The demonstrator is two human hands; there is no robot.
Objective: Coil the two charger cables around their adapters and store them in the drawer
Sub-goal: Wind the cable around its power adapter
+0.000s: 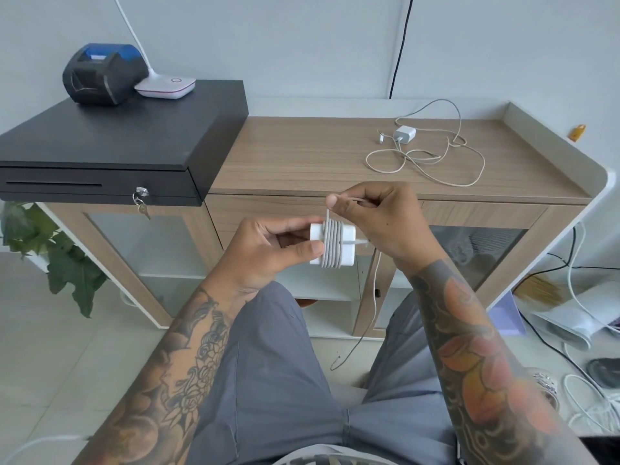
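My left hand (268, 250) grips a white square adapter (347, 245) in front of the cabinet, with several turns of grey cable wound round its middle. My right hand (379, 216) pinches that cable (327, 217) just above the adapter. The loose tail (364, 327) hangs down between my knees. A second, smaller white adapter (405, 134) lies on the wooden cabinet top (302, 156), its cable (436, 162) sprawled in loose loops around it. The drawer front (261, 209) below the top is closed, partly hidden behind my hands.
A black cash drawer (110, 146) with keys in its lock sits on the cabinet's left end, carrying a small printer (100, 73) and a white lamp base (166, 86). A plant (63, 260) stands lower left. Cables and clutter (583, 364) lie on the floor at right.
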